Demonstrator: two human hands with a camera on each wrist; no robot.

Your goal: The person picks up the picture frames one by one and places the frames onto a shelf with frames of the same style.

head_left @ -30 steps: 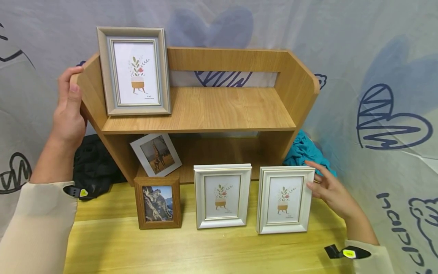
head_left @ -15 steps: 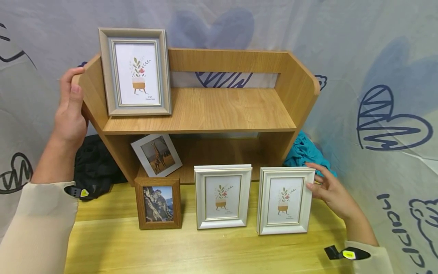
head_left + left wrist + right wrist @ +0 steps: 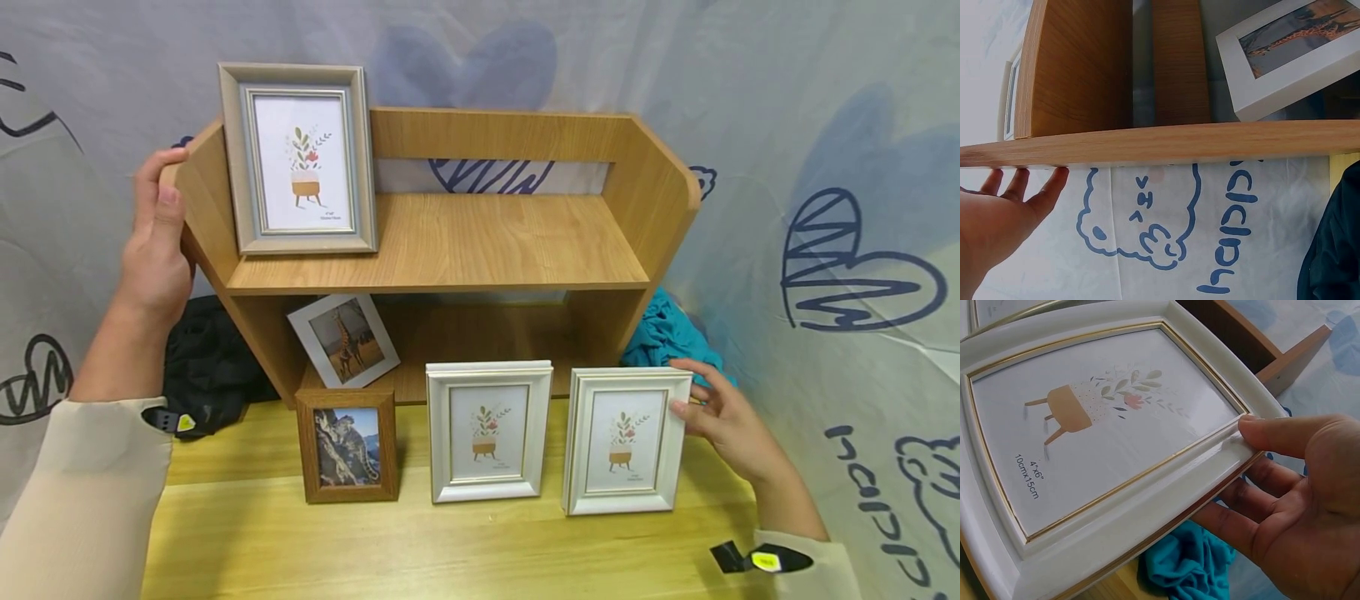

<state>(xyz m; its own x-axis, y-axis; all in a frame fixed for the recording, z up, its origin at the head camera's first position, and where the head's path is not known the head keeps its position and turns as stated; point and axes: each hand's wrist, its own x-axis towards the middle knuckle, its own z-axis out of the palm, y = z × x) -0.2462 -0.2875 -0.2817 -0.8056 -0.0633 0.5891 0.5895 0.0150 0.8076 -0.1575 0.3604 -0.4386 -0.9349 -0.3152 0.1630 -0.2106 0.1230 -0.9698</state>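
Observation:
At the upper left, my left hand (image 3: 156, 250) grips the side panel of a two-tier wooden desktop shelf (image 3: 495, 242). In the left wrist view, several fingertips (image 3: 1054, 181) press against the panel's outer face. My right hand (image 3: 723, 421) pinches the right edge of a white picture frame (image 3: 681, 454), thumb on the front and fingers behind, as the right wrist view shows. This frame stands upright before the shelf, with a flowerpot print. To its left stand a matching white frame (image 3: 437, 442) and a brown wooden frame (image 3: 386, 450) holding a leopard photo.
A large beige frame (image 3: 363, 167) leans on the upper tier's left. A small white giraffe frame (image 3: 386, 358) sits tilted on the lower tier. Black cloth (image 3: 206, 358) and teal cloth (image 3: 667, 329) lie beside the shelf on the yellow wooden table (image 3: 450, 558). Patterned fabric (image 3: 862, 375) hangs around.
Hardly anything differs: the whole head view shifts slightly downward. Both hands keep their hold on the shelf and the white picture frame.

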